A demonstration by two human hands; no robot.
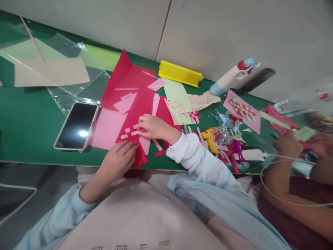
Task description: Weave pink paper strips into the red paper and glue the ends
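Note:
On the green table a slit sheet of red paper point(139, 154) has short pink paper strips point(125, 136) woven through its cuts. My left hand point(120, 159) rests over its near left edge, fingers curled together on the red strips, thumb hidden. Above it, my right hand point(153, 127) has thumb and fingers pinched at the end of a pink paper strip point(135, 132) in the weave. Beneath lie larger red paper point(142, 83) and pink paper point(108, 126). A finished-looking woven piece in pink and pale green point(179, 109) lies to the right.
A phone point(76, 125) lies at left, near clear plastic film point(75, 78). Right of my hands are scissors, paper scraps, a yellow glue gun point(211, 139) and a white plug with a cable point(253, 155). A bottle point(231, 78) stands behind. Another person's hands point(288, 146) work at far right.

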